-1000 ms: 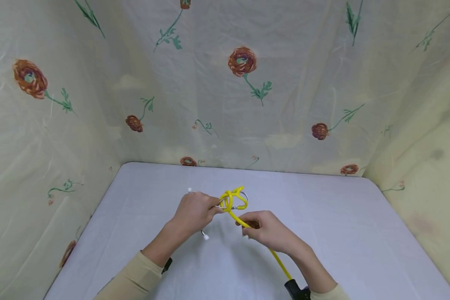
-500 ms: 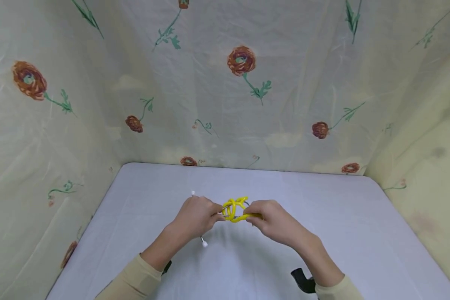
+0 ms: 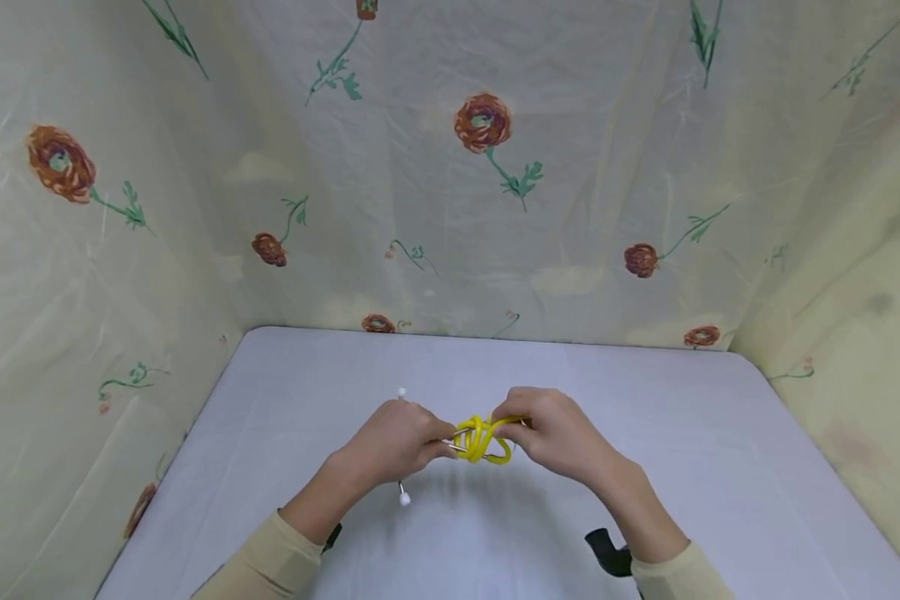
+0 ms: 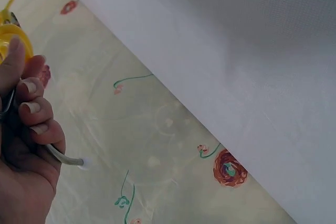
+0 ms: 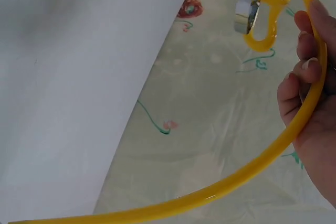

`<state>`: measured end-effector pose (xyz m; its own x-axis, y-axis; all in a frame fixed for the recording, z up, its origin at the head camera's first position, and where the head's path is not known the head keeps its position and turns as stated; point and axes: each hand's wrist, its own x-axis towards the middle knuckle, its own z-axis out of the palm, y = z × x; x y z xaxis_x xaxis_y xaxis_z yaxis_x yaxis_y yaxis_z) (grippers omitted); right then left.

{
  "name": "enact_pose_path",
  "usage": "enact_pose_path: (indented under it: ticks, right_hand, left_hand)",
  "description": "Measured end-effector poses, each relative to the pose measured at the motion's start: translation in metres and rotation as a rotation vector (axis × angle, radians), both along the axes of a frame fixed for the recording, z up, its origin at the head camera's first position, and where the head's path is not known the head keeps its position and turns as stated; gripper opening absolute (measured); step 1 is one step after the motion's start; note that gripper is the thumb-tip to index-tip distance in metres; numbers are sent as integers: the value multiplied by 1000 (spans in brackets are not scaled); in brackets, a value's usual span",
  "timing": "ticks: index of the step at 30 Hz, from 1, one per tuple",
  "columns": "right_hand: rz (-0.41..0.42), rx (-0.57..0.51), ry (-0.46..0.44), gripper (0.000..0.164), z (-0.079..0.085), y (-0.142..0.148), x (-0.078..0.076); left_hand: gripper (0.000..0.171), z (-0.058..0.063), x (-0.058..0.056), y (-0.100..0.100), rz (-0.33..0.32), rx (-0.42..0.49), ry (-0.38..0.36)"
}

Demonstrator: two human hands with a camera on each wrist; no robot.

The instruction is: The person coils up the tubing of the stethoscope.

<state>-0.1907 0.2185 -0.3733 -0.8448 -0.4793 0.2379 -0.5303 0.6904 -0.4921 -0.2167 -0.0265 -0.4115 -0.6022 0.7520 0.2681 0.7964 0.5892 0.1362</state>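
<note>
A stethoscope with yellow tubing (image 3: 480, 446) is held up over the table, its tube wound in several loops around the metal ear tubes. My left hand (image 3: 403, 435) grips the metal part left of the loops. White ear tips (image 3: 405, 499) poke out above and below that hand; one ear tip (image 4: 85, 162) also shows in the left wrist view. My right hand (image 3: 558, 429) pinches the tube just right of the coil. In the right wrist view a long run of tube (image 5: 210, 195) curves down from its fingers, and the shiny chestpiece (image 5: 245, 13) hangs beside the loops.
A white-covered table (image 3: 390, 358) lies beneath both hands. Pale flower-print cloth (image 3: 570, 167) hangs behind it and along both sides. Black wrist mounts (image 3: 609, 552) show under the forearms.
From lower down the tube, my right hand has come up to the loops and carried the tube over the coil. My left hand and the coil have shifted slightly right and down.
</note>
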Motion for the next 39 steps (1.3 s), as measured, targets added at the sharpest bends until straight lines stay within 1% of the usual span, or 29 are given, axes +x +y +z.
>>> enact_pose_path:
  ticks: [7, 10, 13, 19, 24, 26, 28, 31, 36, 39]
  right_hand:
    - [25, -67, 4, 9, -1, 3, -6]
    - [45, -98, -29, 10, -1, 5, -8]
    - [70, -140, -85, 11, -1, 8, -11]
    - [86, -259, -249, 13, 2, 19, -18]
    - [84, -375, -354, 11, 1, 28, -22]
    - [93, -419, -369, 11, -2, 30, -23]
    - [105, -469, -389, 12, -6, 31, -24]
    - [102, -514, -407, 16, -15, 29, -24]
    - [62, -550, -434, 23, -31, 23, -19]
    - [81, -602, -459, 30, -38, 18, -16]
  left_hand:
    - [22, 0, 2, -1, -52, 22, -60]
    - [24, 2, 3, -2, -77, 38, -69]
    - [25, 4, 4, -4, -109, 61, -64]
    - [19, 6, 6, -5, -182, 120, -22]
    - [20, 9, 9, -2, -258, 220, 10]
    - [22, 11, 11, -1, -283, 260, 15]
    - [23, 12, 12, 0, -294, 289, 9]
    - [24, 14, 13, 2, -292, 308, -4]
    - [22, 11, 13, 1, -289, 344, -19]
    - [21, 10, 13, 0, -283, 370, -3]
